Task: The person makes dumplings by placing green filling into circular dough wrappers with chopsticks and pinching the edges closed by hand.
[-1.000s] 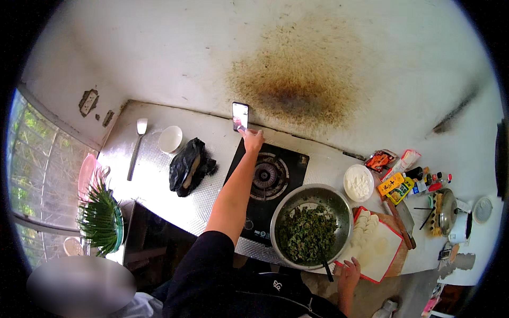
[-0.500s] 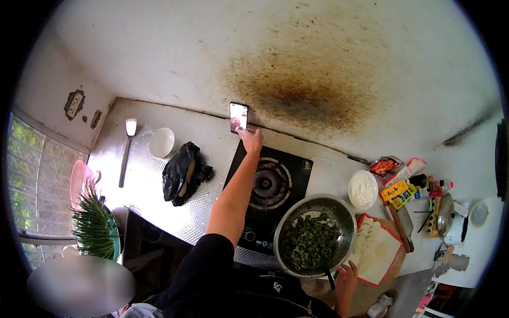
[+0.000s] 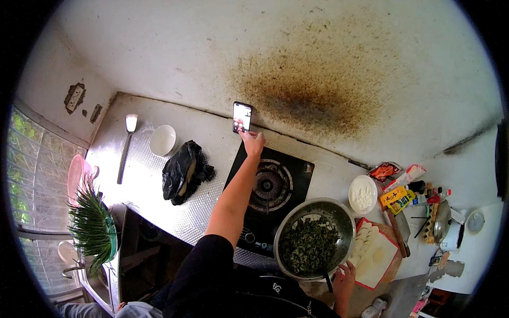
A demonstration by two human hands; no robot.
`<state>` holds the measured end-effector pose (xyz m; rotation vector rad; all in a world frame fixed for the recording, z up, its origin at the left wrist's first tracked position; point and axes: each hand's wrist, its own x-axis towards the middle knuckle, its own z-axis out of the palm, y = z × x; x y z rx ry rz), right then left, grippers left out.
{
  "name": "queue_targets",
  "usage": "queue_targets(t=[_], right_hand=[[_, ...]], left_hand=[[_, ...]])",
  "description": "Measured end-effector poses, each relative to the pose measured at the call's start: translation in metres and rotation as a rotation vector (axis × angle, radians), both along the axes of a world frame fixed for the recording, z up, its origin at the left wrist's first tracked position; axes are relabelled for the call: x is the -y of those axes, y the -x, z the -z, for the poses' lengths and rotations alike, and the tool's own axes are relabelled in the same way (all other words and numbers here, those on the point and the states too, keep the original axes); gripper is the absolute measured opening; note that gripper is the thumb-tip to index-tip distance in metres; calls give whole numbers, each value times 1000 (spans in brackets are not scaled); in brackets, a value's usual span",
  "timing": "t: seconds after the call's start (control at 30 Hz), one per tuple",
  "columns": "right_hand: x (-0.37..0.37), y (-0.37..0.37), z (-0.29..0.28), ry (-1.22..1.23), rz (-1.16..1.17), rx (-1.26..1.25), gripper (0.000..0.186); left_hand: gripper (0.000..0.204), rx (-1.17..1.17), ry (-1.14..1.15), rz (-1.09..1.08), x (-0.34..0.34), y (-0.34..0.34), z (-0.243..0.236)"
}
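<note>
My left hand point(image 3: 253, 142) reaches across the black single-burner cooktop point(image 3: 297, 183). One of its fingers is stretched out against the lower screen of a phone point(image 3: 242, 114) propped upright by the wall; it grips nothing. My right hand point(image 3: 345, 278) is low on the right, fingers apart, beside the rim of a big steel bowl point(image 3: 347, 212). Chopped dark greens point(image 3: 307, 246) fill the bowl's bottom, and a dark utensil handle point(image 3: 327, 282) sticks out over the near rim. Next to this hand lies a red-edged white board point(image 3: 379, 265) with a row of folded dumplings point(image 3: 363, 239).
A white bowl of pale food point(image 3: 363, 194), seasoning packets point(image 3: 397, 197), a cleaver point(image 3: 403, 225) and a lidded pot point(image 3: 442, 222) stand right. Leftward are a black plastic bag point(image 3: 183, 175), a white bowl point(image 3: 163, 140), a spatula point(image 3: 127, 146) and green leafy stalks point(image 3: 90, 228). Another person's legs point(image 3: 106, 310) show lower left.
The view has shifted slightly, and the phone sits a bit further right in it. My left hand stays at the phone's screen; my right hand stays beside the steel bowl.
</note>
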<state>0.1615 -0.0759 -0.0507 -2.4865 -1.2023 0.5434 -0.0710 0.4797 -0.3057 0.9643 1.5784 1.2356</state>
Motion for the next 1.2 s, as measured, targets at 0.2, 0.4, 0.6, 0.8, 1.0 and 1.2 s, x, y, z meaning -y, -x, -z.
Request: queue_targets(t=[0.2,0.4,0.6,0.8,1.0,1.2], right_hand=[[-2,2,-4,39,19,-5,21],[4,15,-7,44,38,-40,22],[10,7,-13,29,-2,-70,21],[23,10,-3,-36,-34,1,22],[22,-4,4,-158,-193,-87,26],[53,-44,20,-124,-328,-112,32]], left_hand=[[30,-142,-106,-18,-4,3,6],[31,-57,3,68,13,-14,-44],[25,-174,-98,5,8,9,-2],[31,169,-133,98,81,-4,-95],[76,332,-172,234,216,-8,-170],[36,160,-154,299,376,-22,-192]])
